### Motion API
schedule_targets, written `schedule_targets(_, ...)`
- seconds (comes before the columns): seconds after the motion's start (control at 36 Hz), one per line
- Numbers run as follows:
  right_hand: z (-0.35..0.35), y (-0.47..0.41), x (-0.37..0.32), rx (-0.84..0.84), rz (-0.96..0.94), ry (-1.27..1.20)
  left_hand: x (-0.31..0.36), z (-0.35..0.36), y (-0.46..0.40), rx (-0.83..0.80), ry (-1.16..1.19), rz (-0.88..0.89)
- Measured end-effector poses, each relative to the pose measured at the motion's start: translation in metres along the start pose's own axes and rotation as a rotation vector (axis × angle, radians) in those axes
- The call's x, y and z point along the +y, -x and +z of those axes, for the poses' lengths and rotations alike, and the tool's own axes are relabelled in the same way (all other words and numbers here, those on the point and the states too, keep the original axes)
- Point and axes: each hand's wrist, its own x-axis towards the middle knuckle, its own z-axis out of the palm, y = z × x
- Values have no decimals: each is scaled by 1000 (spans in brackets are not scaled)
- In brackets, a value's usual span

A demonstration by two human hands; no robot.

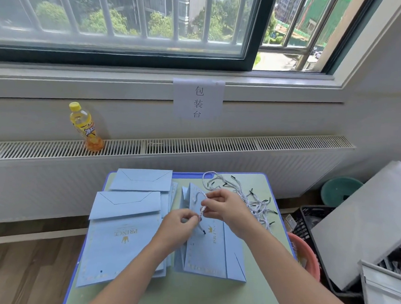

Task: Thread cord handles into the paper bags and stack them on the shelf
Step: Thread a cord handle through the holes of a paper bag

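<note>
A flat light-blue paper bag (212, 257) with a gold crown print lies on the small table (210, 298) under my hands. A white twisted cord (202, 207) loops up from its top edge. My left hand (179, 225) pinches the cord near its black-tipped end (204, 232). My right hand (224, 207) pinches the same cord higher up, just above the bag. A stack of flat blue bags (123, 236) lies to the left. Loose cords (255, 201) are piled at the table's far right.
A yellow drink bottle (85, 127) stands on the radiator cover (195, 144) under the window. Right of the table are a pink basin (305, 255), a black crate (307, 218), a green basin (341, 189) and a leaning white board (365, 225).
</note>
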Motion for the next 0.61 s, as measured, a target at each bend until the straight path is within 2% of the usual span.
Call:
schedule_targets(0.08,5,-4,-4,17,1,-68,0,-2,1,-11,40,6)
schedule_targets(0.22,9,-5,2,45,4,-54,-3,-2,-1,-7,-21,39)
schedule_targets(0.28,8,-5,9,80,10,56,-4,-3,-2,13,-18,42)
schedule_targets(0.33,6,-1,19,93,3,297,-5,-4,-3,43,3,34)
schedule_targets(0.39,4,6,29,34,-4,479,-6,-5,-5,67,13,27)
schedule_targets(0.47,6,15,41,-63,-32,586,-7,-4,-8,86,31,8)
schedule_targets(0.61,14,16,46,-39,-140,671,-9,-1,-9,88,70,26)
